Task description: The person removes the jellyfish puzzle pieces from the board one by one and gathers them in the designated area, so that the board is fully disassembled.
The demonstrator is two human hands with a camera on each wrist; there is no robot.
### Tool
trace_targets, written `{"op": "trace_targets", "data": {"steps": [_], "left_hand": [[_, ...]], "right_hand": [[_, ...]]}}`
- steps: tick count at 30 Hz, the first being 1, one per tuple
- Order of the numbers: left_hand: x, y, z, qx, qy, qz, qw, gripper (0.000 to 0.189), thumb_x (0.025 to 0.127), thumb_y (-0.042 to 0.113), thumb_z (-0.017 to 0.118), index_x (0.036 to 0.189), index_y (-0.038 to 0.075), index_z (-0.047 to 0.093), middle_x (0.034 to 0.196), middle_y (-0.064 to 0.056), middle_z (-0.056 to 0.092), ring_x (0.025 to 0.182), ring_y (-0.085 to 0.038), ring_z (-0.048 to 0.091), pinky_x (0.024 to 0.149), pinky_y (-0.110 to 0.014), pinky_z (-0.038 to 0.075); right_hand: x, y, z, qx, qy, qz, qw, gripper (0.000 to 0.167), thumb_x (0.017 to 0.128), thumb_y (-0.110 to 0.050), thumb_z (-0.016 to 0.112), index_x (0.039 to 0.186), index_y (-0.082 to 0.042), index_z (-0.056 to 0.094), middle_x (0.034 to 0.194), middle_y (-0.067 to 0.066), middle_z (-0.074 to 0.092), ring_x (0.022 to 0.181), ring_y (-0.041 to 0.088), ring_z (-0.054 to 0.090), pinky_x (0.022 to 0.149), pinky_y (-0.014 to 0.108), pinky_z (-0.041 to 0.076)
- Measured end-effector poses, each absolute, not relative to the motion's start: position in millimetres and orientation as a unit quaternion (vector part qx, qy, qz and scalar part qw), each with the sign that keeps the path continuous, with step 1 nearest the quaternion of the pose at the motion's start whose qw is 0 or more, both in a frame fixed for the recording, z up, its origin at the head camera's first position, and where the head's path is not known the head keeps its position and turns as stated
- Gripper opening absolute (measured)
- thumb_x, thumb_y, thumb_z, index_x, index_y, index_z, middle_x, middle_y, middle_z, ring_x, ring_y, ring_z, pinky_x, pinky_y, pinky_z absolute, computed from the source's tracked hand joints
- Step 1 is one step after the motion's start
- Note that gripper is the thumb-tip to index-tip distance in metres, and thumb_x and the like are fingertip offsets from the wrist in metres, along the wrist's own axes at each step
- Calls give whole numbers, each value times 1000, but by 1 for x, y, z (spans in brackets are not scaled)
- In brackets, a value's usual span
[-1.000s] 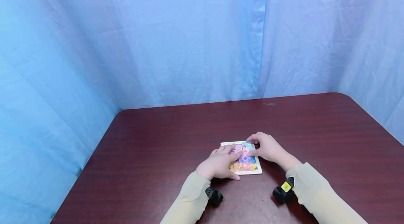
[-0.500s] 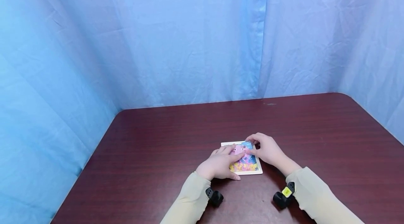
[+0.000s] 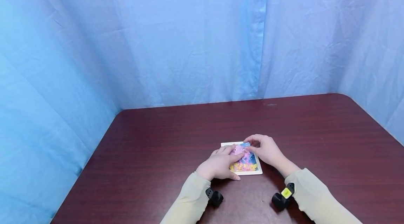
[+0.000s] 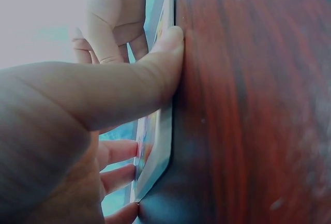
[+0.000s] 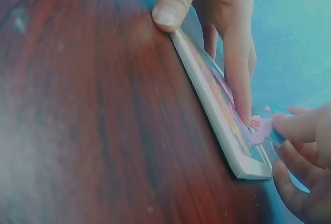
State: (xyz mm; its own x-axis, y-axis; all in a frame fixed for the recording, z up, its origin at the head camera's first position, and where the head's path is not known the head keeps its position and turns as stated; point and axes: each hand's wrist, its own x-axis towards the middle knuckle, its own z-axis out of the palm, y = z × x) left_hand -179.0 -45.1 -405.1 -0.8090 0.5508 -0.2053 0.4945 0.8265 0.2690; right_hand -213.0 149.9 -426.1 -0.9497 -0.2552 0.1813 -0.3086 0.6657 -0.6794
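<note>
On the red table | white-framed picture puzzle lies flat | my left hand rests on it, fingers spread | my right hand pinches a tilted pink-and-blue piece near the far right corner

Table's dk. red-brown woodgrain, rounded far corners well beyond both hands' fingers. White-framed jigsaw lies flat on it, partly under L hand's fingers, far edge nr. R hand's fingertips.
</note>
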Motion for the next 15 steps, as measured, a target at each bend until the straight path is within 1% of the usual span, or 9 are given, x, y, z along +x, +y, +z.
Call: {"op": "trace_targets", "data": {"steps": [4,9,12,15], "left_hand": [[-178,-45,-405,277,946,101,136,78,77,42,76,145,33,39,155,-4,27,141,-22,26,112,-42,25],[-179,-45,-405,276,947,98,135,78,77,43,76,145,34,39,155,-4,28,141,-22,26,112,-41,25],[-179,-44,-405,273,947,95,138,78,77,44,75,145,34,38,155,-4,28,142,-22,26,112,-41,25],[-179,-44,-404,272,947,94,140,77,78,44,75,145,34,38,155,-4,27,142,-22,25,112,-41,25]], "right_hand": [[-213,150,-425,147,-906,395,33,17,81,-4,71,97,-8,72,84,4,68,75,16,60,71,32,51],[-213,153,-425,126,-891,435,25,17,82,-7,71,99,-7,72,82,5,67,73,14,59,68,25,48],[-212,156,-425,113,-879,464,6,19,83,-6,70,102,-5,71,86,8,66,75,15,60,66,22,48],[-210,158,-425,100,-866,490,-14,21,84,-8,69,105,-3,69,91,9,66,78,16,60,64,21,48]]}}
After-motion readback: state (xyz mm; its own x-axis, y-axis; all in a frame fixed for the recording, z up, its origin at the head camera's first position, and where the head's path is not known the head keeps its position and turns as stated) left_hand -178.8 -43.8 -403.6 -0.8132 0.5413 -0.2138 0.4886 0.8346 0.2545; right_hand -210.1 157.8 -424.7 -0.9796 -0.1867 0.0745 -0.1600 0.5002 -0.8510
